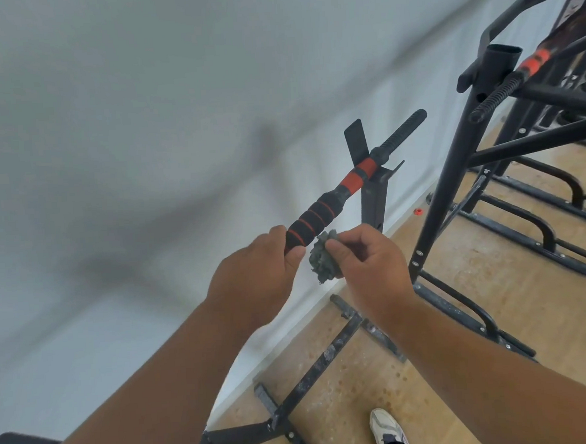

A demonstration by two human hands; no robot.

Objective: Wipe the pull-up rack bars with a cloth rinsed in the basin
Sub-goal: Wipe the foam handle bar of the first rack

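A black bar with orange bands and foam grip (pixel 338 202) rests across a black upright post (pixel 372 199) of the rack. My left hand (pixel 254 279) grips the bar's near foam end. My right hand (pixel 369 265) pinches a crumpled grey cloth (pixel 323 259) just below and beside the foam grip, close to the left hand's fingers. Whether the cloth touches the bar I cannot tell. No basin is in view.
A second black rack frame (pixel 452 164) with another orange-banded bar (pixel 529 65) stands at the right. Black base rails (pixel 314 375) lie on the tan floor along a white wall (pixel 141 128). My white shoe (pixel 386 429) is at the bottom.
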